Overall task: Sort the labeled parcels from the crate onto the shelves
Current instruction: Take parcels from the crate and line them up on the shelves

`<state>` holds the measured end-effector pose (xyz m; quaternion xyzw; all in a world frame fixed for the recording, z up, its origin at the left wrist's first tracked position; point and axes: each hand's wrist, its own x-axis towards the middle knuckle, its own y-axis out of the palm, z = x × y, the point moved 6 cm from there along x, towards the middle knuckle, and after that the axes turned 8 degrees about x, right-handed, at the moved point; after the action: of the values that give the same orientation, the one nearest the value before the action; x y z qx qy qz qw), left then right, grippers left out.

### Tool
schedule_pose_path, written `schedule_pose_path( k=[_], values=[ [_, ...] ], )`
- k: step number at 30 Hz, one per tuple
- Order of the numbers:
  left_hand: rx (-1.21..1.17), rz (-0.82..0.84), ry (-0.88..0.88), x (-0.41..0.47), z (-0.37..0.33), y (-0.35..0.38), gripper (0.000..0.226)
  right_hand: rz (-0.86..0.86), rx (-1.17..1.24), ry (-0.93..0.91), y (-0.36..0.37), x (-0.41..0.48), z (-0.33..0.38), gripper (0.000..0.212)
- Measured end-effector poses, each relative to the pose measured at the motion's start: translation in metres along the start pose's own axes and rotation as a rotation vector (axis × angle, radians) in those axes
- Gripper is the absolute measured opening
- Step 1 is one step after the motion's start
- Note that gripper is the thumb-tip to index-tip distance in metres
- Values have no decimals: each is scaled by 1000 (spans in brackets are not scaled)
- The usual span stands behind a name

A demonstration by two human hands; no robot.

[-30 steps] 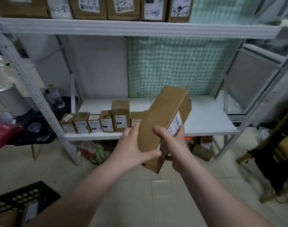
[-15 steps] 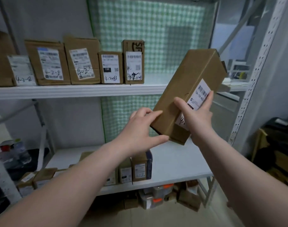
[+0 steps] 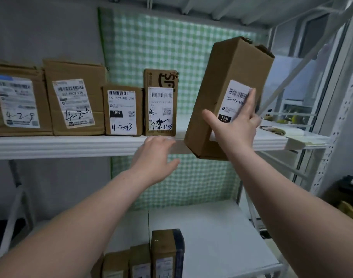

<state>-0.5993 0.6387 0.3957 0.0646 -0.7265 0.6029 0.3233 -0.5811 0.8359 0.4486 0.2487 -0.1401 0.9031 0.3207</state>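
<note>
A tall brown cardboard parcel (image 3: 227, 81) with a white barcode label is held tilted in my right hand (image 3: 234, 129), fingers spread over the label. Its lower end sits at the front edge of the white upper shelf (image 3: 71, 145), just right of the row of labeled parcels. My left hand (image 3: 153, 157) hovers open below the shelf edge, apart from the parcel. The nearest shelved parcel (image 3: 160, 103) stands upright to the left of the held one. The crate is out of view.
Several labeled boxes (image 3: 75, 99) line the upper shelf to the left. A lower white shelf (image 3: 211, 233) carries small boxes (image 3: 165, 253) at its front. A perforated upright post (image 3: 332, 137) stands at the right; papers (image 3: 278, 130) lie on the shelf's right end.
My left hand has let go of the parcel and dropped below the shelf edge. My right hand alone has raised the parcel toward the upper shelf; the view has tilted up.
</note>
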Motion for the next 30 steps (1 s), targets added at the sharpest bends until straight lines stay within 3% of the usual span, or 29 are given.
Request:
schedule_pose_path(
  k=[8, 16, 20, 24, 27, 30],
  values=[
    [92, -1, 62, 57, 19, 42, 38, -105, -150, -131, 55, 45, -17, 113],
    [189, -132, 67, 61, 17, 54, 35, -162, -189, -265, 89, 42, -30, 112],
    [157, -236, 61, 54, 9, 49, 59, -92, -133, -276, 92, 38, -52, 110],
    [249, -375, 151, 48, -8, 49, 85, 17, -85, -479, 85, 30, -72, 79],
    [462, -351, 198, 48, -17, 64, 90, 79, -180, -576, 79, 27, -92, 66],
    [573, -280, 189, 51, -19, 78, 92, 147, -273, -656, 80, 27, -104, 68]
  ],
)
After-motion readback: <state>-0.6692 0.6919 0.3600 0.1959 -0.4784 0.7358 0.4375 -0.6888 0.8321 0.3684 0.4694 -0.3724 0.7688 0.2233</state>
